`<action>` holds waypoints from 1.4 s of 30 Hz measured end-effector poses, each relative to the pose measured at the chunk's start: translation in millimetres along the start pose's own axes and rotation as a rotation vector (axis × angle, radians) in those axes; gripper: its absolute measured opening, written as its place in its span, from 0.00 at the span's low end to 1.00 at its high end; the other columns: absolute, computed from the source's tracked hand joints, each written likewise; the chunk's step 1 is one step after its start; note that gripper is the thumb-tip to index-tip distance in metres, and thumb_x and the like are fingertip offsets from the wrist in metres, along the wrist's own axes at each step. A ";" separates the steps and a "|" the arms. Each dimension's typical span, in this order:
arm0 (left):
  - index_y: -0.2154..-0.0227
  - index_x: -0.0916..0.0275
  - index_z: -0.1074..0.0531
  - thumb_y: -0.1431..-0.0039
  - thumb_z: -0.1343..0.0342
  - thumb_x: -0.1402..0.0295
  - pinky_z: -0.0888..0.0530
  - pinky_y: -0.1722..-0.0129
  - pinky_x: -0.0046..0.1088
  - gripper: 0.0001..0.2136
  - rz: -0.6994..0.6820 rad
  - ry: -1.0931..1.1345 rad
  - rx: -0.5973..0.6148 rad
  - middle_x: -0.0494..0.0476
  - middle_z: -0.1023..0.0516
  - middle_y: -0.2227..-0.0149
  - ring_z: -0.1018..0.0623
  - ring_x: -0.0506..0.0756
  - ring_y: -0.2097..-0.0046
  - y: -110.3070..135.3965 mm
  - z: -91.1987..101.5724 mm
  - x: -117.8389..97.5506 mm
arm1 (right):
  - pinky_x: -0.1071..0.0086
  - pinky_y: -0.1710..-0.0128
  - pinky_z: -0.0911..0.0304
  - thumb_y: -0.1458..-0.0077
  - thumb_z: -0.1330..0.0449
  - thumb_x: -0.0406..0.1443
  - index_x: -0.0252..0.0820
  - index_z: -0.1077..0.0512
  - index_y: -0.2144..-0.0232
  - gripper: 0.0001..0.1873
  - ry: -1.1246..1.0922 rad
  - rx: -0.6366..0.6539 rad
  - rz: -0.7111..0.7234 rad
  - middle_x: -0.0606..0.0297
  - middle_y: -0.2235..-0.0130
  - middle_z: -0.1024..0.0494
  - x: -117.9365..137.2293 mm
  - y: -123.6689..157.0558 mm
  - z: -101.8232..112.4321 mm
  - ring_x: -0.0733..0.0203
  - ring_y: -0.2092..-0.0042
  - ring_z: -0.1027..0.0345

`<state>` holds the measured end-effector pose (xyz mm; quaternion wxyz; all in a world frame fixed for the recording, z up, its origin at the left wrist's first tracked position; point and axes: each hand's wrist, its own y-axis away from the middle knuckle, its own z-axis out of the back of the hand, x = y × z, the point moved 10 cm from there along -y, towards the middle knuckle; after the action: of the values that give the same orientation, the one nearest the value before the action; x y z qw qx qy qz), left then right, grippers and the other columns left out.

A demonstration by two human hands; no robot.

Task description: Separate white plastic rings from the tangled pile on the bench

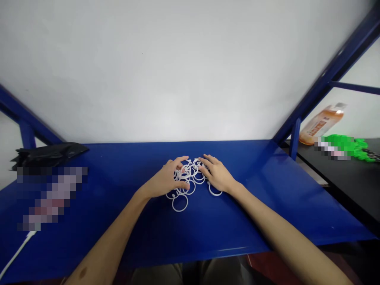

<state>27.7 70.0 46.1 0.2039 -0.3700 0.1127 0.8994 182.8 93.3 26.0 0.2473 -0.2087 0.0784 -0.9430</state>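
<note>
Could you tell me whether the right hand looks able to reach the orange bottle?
Probably not directly: the right hand rests on the rings, and a blue upright stands between it and the bottle.

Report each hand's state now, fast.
Left hand: fingers curled over white plastic rings, grip unclear.
Right hand: open, fingertips touching the rings.

The left hand point(164, 178) is curving its fingers over a loose pile of white plastic rings point(187, 183) in the middle of a blue metal table point(225, 233), and the right hand point(216, 174) is touching the pile's right side. A black bag point(49, 154) is lying at the table's upper left, a white cable point(18, 253) is running off the lower left corner, and an orange drink bottle point(322, 124) is sitting tilted beyond the table at the right
</note>
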 end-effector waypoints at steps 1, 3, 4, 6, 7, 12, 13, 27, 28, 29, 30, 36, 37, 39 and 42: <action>0.35 0.55 0.43 0.50 0.35 0.54 0.31 0.46 0.45 0.41 -0.004 -0.038 -0.034 0.59 0.27 0.51 0.28 0.63 0.48 -1.4 0.1 0.8 | 0.46 0.35 0.49 0.31 0.55 0.49 0.40 0.36 0.37 0.29 -0.003 -0.009 -0.006 0.47 0.34 0.37 -1.2 -0.5 0.9 0.43 0.32 0.47; 0.38 0.56 0.39 0.48 0.37 0.51 0.32 0.45 0.47 0.37 -0.053 -0.148 -0.116 0.59 0.28 0.53 0.30 0.63 0.48 -4.6 -2.1 -0.8 | 0.47 0.35 0.47 0.31 0.54 0.49 0.38 0.35 0.39 0.29 -0.026 -0.030 -0.017 0.46 0.35 0.36 -2.2 -0.9 3.5 0.44 0.33 0.45; 0.41 0.57 0.34 0.46 0.38 0.50 0.32 0.45 0.49 0.32 -0.087 -0.215 -0.165 0.60 0.29 0.52 0.31 0.64 0.47 -5.6 -3.7 -2.5 | 0.48 0.36 0.46 0.31 0.54 0.49 0.37 0.34 0.40 0.28 -0.041 -0.042 -0.023 0.45 0.36 0.36 -2.2 -0.8 5.1 0.45 0.34 0.44; 0.46 0.59 0.30 0.44 0.40 0.49 0.34 0.42 0.51 0.28 -0.126 -0.333 -0.246 0.63 0.31 0.47 0.33 0.66 0.44 -6.0 -7.7 -3.4 | 0.50 0.37 0.43 0.32 0.53 0.48 0.36 0.32 0.44 0.26 -0.061 -0.073 -0.038 0.45 0.37 0.35 -1.9 -0.2 8.8 0.47 0.34 0.42; 0.45 0.60 0.30 0.44 0.41 0.48 0.36 0.41 0.51 0.28 -0.137 -0.370 -0.265 0.64 0.33 0.44 0.35 0.66 0.41 -5.6 -10.5 -2.9 | 0.51 0.38 0.41 0.32 0.52 0.48 0.36 0.31 0.46 0.25 -0.063 -0.092 -0.051 0.45 0.37 0.35 -2.4 0.4 10.8 0.47 0.35 0.42; 0.33 0.56 0.45 0.51 0.43 0.36 0.50 0.36 0.63 0.46 -0.141 -0.465 -0.161 0.68 0.47 0.31 0.48 0.74 0.31 -1.5 -27.9 4.1 | 0.49 0.40 0.40 0.33 0.52 0.51 0.37 0.31 0.48 0.26 -0.051 -0.142 -0.128 0.43 0.36 0.37 -7.8 3.6 15.1 0.44 0.35 0.41; 0.32 0.55 0.48 0.53 0.44 0.34 0.52 0.36 0.66 0.49 -0.127 -0.478 -0.131 0.69 0.49 0.30 0.51 0.76 0.30 -1.1 -30.9 6.3 | 0.48 0.39 0.41 0.33 0.52 0.52 0.37 0.31 0.46 0.27 -0.055 -0.132 -0.116 0.44 0.36 0.38 -6.4 3.7 13.8 0.44 0.35 0.41; 0.32 0.60 0.47 0.32 0.59 0.48 0.45 0.35 0.58 0.32 -0.114 -0.536 -0.246 0.64 0.42 0.31 0.43 0.66 0.31 -16.2 -35.0 -1.1 | 0.44 0.32 0.54 0.31 0.61 0.52 0.37 0.47 0.31 0.35 -0.139 0.018 0.063 0.47 0.31 0.47 24.7 4.9 -10.5 0.47 0.29 0.56; 0.32 0.61 0.46 0.32 0.59 0.48 0.45 0.35 0.58 0.31 -0.126 -0.530 -0.248 0.64 0.41 0.32 0.42 0.66 0.31 -16.7 -34.9 -1.9 | 0.44 0.32 0.54 0.31 0.61 0.52 0.37 0.48 0.31 0.36 -0.141 0.016 0.072 0.47 0.31 0.47 24.9 4.6 -11.3 0.47 0.29 0.55; 0.33 0.61 0.46 0.32 0.59 0.48 0.45 0.35 0.57 0.31 -0.142 -0.519 -0.250 0.64 0.41 0.32 0.42 0.65 0.32 -17.0 -34.8 -3.0 | 0.44 0.32 0.54 0.31 0.62 0.52 0.36 0.49 0.31 0.36 -0.140 0.018 0.077 0.47 0.31 0.47 24.6 4.1 -12.5 0.46 0.30 0.55; 0.33 0.60 0.46 0.31 0.60 0.48 0.45 0.35 0.57 0.31 -0.163 -0.505 -0.252 0.64 0.40 0.32 0.41 0.65 0.32 -16.9 -34.7 -4.4 | 0.44 0.32 0.55 0.31 0.63 0.53 0.36 0.51 0.30 0.37 -0.138 0.023 0.079 0.47 0.31 0.47 23.8 3.5 -13.6 0.45 0.30 0.55; 0.32 0.60 0.50 0.33 0.60 0.46 0.47 0.33 0.53 0.33 -0.298 -0.384 -0.251 0.67 0.43 0.31 0.43 0.63 0.31 -12.5 -36.6 -17.0 | 0.45 0.32 0.55 0.34 0.66 0.58 0.42 0.56 0.29 0.41 -0.270 -0.080 0.049 0.50 0.30 0.47 17.8 -1.1 -2.5 0.47 0.29 0.56; 0.32 0.60 0.50 0.33 0.59 0.45 0.48 0.33 0.53 0.34 -0.305 -0.382 -0.253 0.67 0.43 0.31 0.43 0.63 0.31 -11.7 -37.0 -19.2 | 0.46 0.33 0.53 0.34 0.66 0.58 0.42 0.54 0.30 0.41 -0.317 -0.124 0.042 0.49 0.31 0.45 17.0 -1.3 2.6 0.48 0.30 0.54; 0.33 0.60 0.49 0.34 0.56 0.45 0.50 0.32 0.55 0.34 -0.306 -0.395 -0.272 0.67 0.42 0.32 0.43 0.64 0.31 -9.9 -36.6 -23.9 | 0.49 0.34 0.49 0.34 0.67 0.58 0.42 0.49 0.32 0.40 -0.419 -0.225 0.017 0.49 0.33 0.41 13.5 -0.2 13.5 0.50 0.32 0.48; 0.38 0.61 0.41 0.39 0.49 0.44 0.51 0.32 0.56 0.34 -0.301 -0.417 -0.330 0.67 0.38 0.35 0.39 0.65 0.33 -6.7 -33.2 -31.8 | 0.52 0.36 0.44 0.33 0.67 0.56 0.43 0.43 0.36 0.36 -0.549 -0.346 -0.025 0.50 0.37 0.37 5.9 3.1 25.5 0.53 0.35 0.42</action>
<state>71.7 55.2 45.2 0.2908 -0.2182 -0.1353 0.9217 190.5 86.6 50.2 0.2085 -0.4952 0.1651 -0.8271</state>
